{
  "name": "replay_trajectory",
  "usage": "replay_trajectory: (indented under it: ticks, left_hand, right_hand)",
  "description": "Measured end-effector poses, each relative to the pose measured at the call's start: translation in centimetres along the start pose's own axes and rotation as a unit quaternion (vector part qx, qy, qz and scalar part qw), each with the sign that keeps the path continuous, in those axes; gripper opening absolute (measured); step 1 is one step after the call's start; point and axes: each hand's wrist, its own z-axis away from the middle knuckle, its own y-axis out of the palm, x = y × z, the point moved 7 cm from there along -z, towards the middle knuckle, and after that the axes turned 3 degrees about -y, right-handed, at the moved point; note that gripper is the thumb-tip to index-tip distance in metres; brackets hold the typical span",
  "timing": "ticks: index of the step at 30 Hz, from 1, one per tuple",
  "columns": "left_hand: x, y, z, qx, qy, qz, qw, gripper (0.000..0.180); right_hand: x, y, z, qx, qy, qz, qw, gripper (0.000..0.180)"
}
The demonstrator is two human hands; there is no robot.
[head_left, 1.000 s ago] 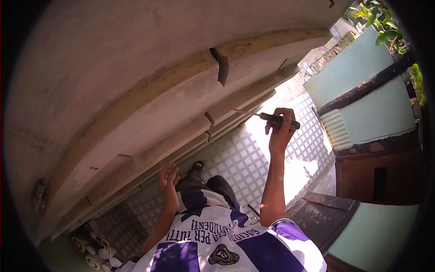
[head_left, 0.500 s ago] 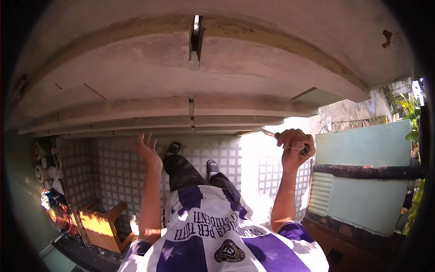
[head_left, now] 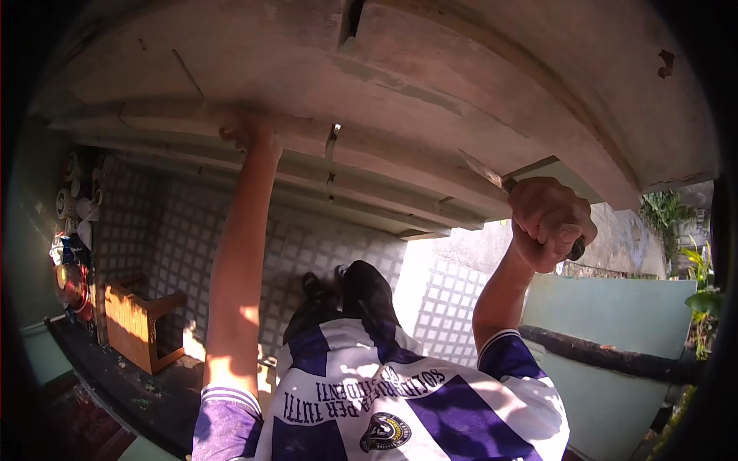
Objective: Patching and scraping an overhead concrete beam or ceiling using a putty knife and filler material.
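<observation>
My left hand (head_left: 247,135) is raised overhead, fingers pressed flat against a stepped concrete cornice (head_left: 384,173). My right hand (head_left: 550,221) is closed in a fist around the dark handle of a scraper (head_left: 484,170). Its thin pale blade points up and left, with the tip at the cornice's lower edge. A vertical joint (head_left: 332,157) in the cornice runs between my two hands. Far below are my dark trousers and shoes (head_left: 346,288) and my purple and white shirt (head_left: 400,399).
A pale tiled floor (head_left: 192,230) lies far beneath. A small wooden chair (head_left: 137,323) stands at lower left, with colourful items (head_left: 69,261) beside it. To the right are a pale green wall (head_left: 615,315), a dark rail (head_left: 607,355) and plants (head_left: 696,265).
My left hand went up from waist height and now rests on the cornice. My right hand kept hold of the scraper and brought its blade against the cornice edge. The view swung.
</observation>
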Motion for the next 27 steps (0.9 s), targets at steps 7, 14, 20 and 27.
replay_trajectory:
  ticks: [7, 14, 20, 27]
  left_hand:
    - [3.5, 1.6, -5.5, -0.124, 0.084, -0.142, 0.978, 0.095]
    - [4.2, -0.2, -11.1, -0.073, 0.310, -0.153, 0.935, 0.090]
    - [2.8, 0.4, -4.2, -0.084, 0.149, 0.063, 0.983, 0.084]
    - [0.0, -0.2, 1.2, -0.116, 0.094, -0.067, 0.987, 0.084]
  right_hand:
    - [-4.1, -2.1, -0.2, -0.066, -0.009, 0.069, 0.995, 0.054]
    - [-5.8, -2.1, -0.2, -0.027, 0.045, 0.005, 0.999, 0.054]
    - [-4.8, -2.6, -0.2, -0.013, 0.002, -0.029, 0.999, 0.051]
    - [-2.7, -2.7, -0.5, 0.005, -0.058, -0.014, 0.998, 0.047]
